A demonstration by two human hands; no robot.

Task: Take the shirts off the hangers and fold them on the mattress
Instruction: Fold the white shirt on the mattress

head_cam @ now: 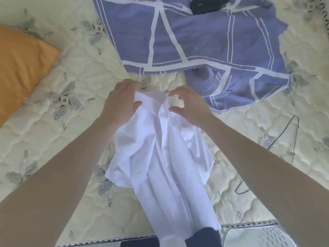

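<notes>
A white button-up shirt (pixel 160 166) lies lengthwise on the cream quilted mattress (pixel 62 139), its hem hanging over the near edge. My left hand (pixel 121 100) grips the left side of the collar. My right hand (pixel 187 106) pinches the right side of the collar, thumb and fingers curled round the cloth. A thin dark wire hanger (pixel 292 138) lies bare on the mattress to the right of my right forearm. I cannot tell whether a hanger is inside the shirt.
A purple cloth with white stripes (pixel 195 41) is spread beyond the shirt, with a black object (pixel 206 5) on its far edge. An orange pillow (pixel 21 65) lies at the left. A white perforated basket (pixel 258 236) stands below the mattress edge at the bottom right.
</notes>
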